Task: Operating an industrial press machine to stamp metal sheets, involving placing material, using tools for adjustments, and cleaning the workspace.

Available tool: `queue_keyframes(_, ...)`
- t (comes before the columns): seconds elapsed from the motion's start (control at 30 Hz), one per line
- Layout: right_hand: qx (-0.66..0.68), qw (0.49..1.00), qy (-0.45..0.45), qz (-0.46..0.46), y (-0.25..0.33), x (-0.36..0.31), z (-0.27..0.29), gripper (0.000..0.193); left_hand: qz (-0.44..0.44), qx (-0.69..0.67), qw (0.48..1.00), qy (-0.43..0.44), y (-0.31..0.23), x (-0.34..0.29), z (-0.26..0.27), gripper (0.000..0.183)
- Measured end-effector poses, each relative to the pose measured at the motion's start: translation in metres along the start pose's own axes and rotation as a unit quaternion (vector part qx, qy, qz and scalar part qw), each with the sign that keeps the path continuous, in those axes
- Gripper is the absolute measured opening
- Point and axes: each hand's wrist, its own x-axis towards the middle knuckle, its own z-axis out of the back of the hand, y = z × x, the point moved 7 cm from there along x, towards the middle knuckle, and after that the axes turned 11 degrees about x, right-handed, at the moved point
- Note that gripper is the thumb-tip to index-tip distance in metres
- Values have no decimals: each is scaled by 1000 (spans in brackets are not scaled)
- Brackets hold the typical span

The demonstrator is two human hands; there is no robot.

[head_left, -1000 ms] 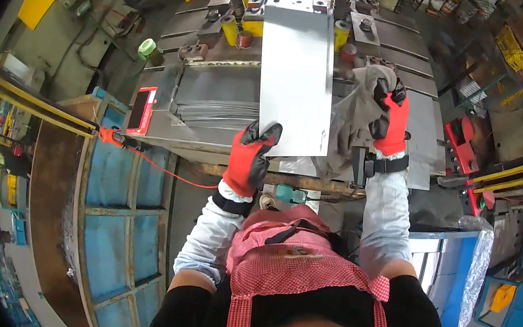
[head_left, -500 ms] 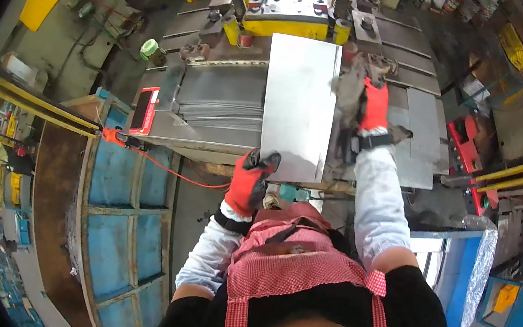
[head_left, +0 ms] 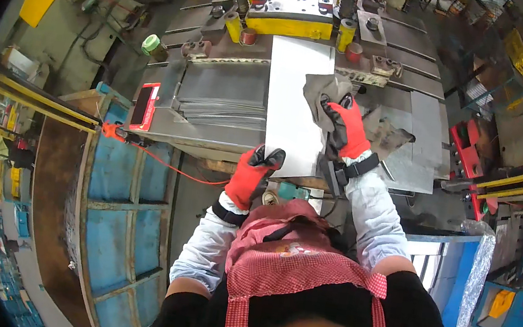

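Note:
A bright rectangular metal sheet (head_left: 293,108) lies lengthwise before me, between a stack of grey metal sheets (head_left: 224,95) on the left and cloth on the right. My left hand (head_left: 256,175), in a red and black glove, pinches its near left corner. A crumpled grey rag (head_left: 316,93) is bunched in my right hand (head_left: 348,123), gloved the same way, over the right part of the sheet. The palm side of that hand is hidden. Another dirty rag (head_left: 389,136) lies just right of it, beside flat metal sheets (head_left: 424,109).
Beyond the sheet stands a die block (head_left: 288,28) on a yellow base, with posts around it. A red-framed dark panel (head_left: 144,107) sits at the table's left. Below left is a blue frame (head_left: 116,197) with an orange cable; a blue stand (head_left: 459,278) is at right.
My right hand has moved left and nearer, bringing the rag from the sheet's right edge onto its face. My left hand stays at the near corner.

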Motion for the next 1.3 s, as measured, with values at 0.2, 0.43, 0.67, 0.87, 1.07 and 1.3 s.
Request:
queue_keyframes(0.2, 91, 995, -37, 23, 5, 32, 18, 30, 51, 25, 998, 40, 9, -11, -2, 21)
queue_keyframes(0.43, -147, 983, -6, 114, 35, 39, 24, 39, 68, 89, 991, 79, 7, -19, 7, 21)
queue_keyframes(0.67, -66, 996, -16, 52, 18, 17, 23, 50, -8, 67, 998, 20, 15, -7, 20, 26)
queue_keyframes(0.87, 14, 997, -73, 19, 3, 5, 43, 46, 28, 47, 997, 58, 3, -9, 9, 26)
queue_keyframes(1.07, 47, 980, -185, 54, 27, 40, 140, 17, 104, 105, 982, 115, 5, -24, 28, 34)
queue_keyframes(1.3, -426, 875, 28, 229, 77, 3, 105, 32, 35, 94, 995, 20, 5, -14, 22, 23)
